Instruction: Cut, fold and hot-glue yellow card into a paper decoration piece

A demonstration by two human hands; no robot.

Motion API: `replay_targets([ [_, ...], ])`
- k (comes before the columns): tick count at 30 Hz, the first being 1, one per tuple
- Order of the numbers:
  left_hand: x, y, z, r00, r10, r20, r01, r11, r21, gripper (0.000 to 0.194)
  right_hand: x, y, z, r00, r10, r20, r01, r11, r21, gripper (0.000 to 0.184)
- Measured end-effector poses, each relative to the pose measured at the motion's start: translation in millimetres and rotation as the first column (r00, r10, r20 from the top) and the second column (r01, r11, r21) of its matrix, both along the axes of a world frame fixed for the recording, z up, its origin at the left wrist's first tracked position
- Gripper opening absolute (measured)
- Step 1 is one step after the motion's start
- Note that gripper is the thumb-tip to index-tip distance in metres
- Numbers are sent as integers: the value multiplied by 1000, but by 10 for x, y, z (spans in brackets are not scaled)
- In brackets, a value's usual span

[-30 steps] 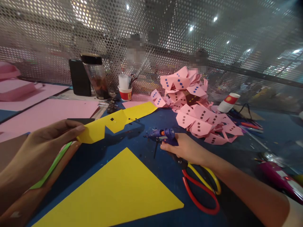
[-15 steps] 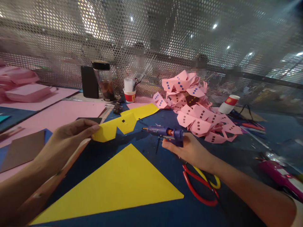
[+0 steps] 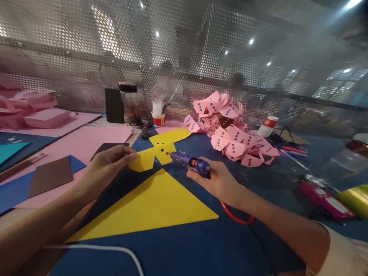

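Note:
My left hand point(image 3: 116, 161) pinches the left end of a cut yellow paper piece point(image 3: 143, 160) with small dark squares on it. In my right hand point(image 3: 217, 180) is a blue glue gun point(image 3: 191, 161), its nozzle pointing left at the edge of that piece, close to a dark square. I cannot tell whether the tip touches the paper. Behind lies another yellow paper strip point(image 3: 175, 135). In front of both hands a large yellow paper triangle point(image 3: 152, 207) lies flat on the blue table point(image 3: 178, 257). Scissors with a red handle point(image 3: 235, 218) are mostly hidden under my right forearm.
A heap of folded pink paper pieces point(image 3: 230, 142) stands at back right, beside a tilted paper cup point(image 3: 267, 126). A jar point(image 3: 130, 107) and a cup with sticks point(image 3: 158, 119) stand at the back. A magenta tool point(image 3: 326, 201) lies right; a white cable point(image 3: 115, 249) runs in front.
My left hand has carried the yellow piece right and lowered it toward the table. The glue gun has gone from apart to right at the piece's edge. The view has shifted slightly.

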State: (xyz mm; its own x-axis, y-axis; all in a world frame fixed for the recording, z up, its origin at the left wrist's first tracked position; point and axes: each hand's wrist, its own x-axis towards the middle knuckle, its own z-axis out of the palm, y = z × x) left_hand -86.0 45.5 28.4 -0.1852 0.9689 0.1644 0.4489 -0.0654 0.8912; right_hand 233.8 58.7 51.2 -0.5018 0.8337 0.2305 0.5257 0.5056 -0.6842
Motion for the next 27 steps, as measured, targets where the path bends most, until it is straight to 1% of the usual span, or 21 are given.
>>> replay_targets([
  [7, -19, 13, -45, 998, -39, 40, 38, 999, 13, 35, -12, -29, -77, 997, 34, 65, -43, 990, 135, 21],
  [10, -22, 13, -51, 998, -41, 42, 40, 999, 13, 33, -18, -16, -107, 994, 30, 101, -47, 984, 170, 18],
  [14, -12, 8, -45, 997, -50, 62, 49, 999, 9, 31, -19, -6, -116, 993, 12, 114, -33, 983, 182, 17],
  [19, -11, 4, -45, 998, -46, 37, 46, 999, 2, 34, -17, -1, -129, 993, 14, 120, -36, 981, 189, 18],
  [27, -31, 13, -68, 995, -71, 74, 73, 997, -22, 30, -31, 9, -156, 990, -1, 143, -27, 980, 197, 18],
])
